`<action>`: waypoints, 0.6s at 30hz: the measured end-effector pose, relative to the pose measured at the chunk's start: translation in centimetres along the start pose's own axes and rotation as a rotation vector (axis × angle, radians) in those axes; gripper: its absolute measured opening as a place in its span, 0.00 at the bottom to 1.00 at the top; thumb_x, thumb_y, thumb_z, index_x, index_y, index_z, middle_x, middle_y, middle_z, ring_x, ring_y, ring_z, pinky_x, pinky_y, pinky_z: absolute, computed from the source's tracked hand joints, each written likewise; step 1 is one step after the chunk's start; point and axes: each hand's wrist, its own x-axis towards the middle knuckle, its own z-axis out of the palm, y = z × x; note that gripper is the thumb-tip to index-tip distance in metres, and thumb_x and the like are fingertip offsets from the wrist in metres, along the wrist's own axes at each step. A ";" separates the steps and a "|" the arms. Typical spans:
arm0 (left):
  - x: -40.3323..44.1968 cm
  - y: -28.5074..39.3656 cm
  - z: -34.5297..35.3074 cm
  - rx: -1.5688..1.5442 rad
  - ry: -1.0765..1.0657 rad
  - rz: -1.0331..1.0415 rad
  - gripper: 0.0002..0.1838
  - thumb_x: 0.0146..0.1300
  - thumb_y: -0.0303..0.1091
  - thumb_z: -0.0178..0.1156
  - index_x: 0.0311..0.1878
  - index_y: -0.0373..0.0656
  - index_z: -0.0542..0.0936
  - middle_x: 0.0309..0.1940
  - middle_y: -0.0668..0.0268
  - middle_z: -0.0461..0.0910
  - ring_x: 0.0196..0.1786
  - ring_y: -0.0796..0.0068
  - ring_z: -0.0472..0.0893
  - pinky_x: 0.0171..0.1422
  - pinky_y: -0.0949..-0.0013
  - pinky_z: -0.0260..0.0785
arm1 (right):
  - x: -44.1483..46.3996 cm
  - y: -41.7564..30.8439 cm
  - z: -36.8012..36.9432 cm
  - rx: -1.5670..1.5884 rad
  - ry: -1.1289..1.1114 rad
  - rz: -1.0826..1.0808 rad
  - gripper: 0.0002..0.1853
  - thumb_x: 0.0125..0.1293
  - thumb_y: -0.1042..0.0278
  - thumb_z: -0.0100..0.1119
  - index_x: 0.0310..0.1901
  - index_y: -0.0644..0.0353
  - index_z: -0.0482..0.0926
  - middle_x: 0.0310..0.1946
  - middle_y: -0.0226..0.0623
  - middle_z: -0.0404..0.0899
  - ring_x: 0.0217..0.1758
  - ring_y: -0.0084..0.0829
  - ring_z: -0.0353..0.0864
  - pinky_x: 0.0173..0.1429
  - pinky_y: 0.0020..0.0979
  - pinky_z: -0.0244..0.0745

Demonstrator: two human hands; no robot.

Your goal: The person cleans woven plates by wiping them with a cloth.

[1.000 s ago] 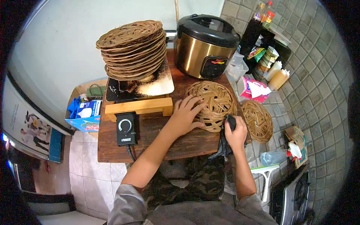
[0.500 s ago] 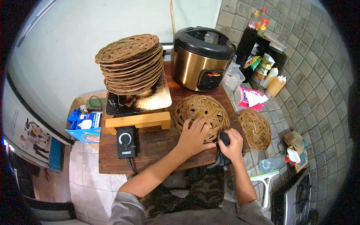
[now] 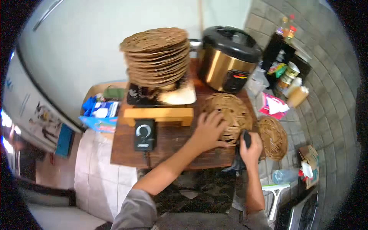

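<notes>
A round woven plate [image 3: 230, 109] lies on the wooden table [image 3: 174, 147], in front of the rice cooker. My left hand [image 3: 210, 131] rests on the plate's left part with its fingers spread. At the plate's lower right edge, my right hand [image 3: 251, 147] is closed around a dark cloth [image 3: 245, 138], part of which hangs near the table edge. A second woven plate [image 3: 273, 138] lies to the right, beyond the table edge. On the left, a tall stack of woven plates [image 3: 157, 61] stands on a metal-topped stand.
The rice cooker [image 3: 230, 57] stands at the table's back. In front of the stack are a wooden bar [image 3: 159, 114] and a black dial box [image 3: 144, 134] with a cable. Tissues [image 3: 273, 105], bottles [image 3: 297, 96] and a squeegee [image 3: 275, 199] are on the right.
The camera view has shifted and is blurred. My left hand stays on the plate and my right hand still grips the cloth at its edge.
</notes>
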 end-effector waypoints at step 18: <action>0.1 0.8 0.8 0.046 0.101 0.060 0.43 0.50 0.67 0.68 0.64 0.50 0.72 0.66 0.59 0.68 0.69 0.50 0.64 0.67 0.46 0.57 | -0.4 1.4 0.3 0.041 -0.134 0.029 0.17 0.55 0.68 0.68 0.44 0.67 0.78 0.39 0.51 0.79 0.44 0.54 0.80 0.51 0.44 0.74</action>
